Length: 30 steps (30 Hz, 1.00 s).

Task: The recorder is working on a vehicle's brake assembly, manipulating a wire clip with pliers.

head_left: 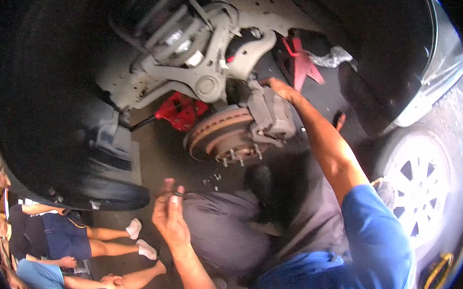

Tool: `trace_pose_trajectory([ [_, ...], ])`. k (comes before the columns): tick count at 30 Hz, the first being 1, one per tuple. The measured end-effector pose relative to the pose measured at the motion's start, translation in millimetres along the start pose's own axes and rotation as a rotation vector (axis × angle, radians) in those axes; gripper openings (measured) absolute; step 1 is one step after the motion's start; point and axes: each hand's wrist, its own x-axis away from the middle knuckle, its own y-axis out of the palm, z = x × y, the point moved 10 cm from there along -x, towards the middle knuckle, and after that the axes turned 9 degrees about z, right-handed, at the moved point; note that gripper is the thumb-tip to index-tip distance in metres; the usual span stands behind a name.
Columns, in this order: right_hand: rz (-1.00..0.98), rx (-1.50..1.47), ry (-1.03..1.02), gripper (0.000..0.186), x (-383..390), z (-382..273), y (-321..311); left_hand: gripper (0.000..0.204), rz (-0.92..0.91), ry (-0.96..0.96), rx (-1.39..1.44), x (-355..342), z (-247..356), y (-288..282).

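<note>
Had right hand (pixel 281 89) at rear of blocky grey metal brake caliper (pixel 274 116), seated over rusty round brake disc (pixel 217 130); could not tell whether gripping. Pinched small dark unidentified piece (pixel 179 193) in left hand (pixel 170 220). Judged caliper heavy, rigid, gritty; best cupped around body.

Brake disc (pixel 217 132) rusty brown; caliper (pixel 279 118) grey; stand (pixel 302 67) red; sleeve (pixel 376 217) blue.
</note>
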Motion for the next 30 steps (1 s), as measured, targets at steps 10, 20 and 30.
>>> trace_pose_trajectory([
  [10,0.135,-0.148,0.058,0.043,-22.4,60.5,13.7,0.009,0.136,0.596,-0.832,15.8,71.4,40.0],
  [20,0.001,0.043,0.153,0.047,-12.7,35.5,8.9,0.011,0.094,0.775,-1.124,25.1,74.6,65.5],
  [30,0.162,0.037,-0.164,0.055,43.0,-125.5,-19.8,0.015,0.108,0.899,-1.008,25.2,99.5,70.1],
])
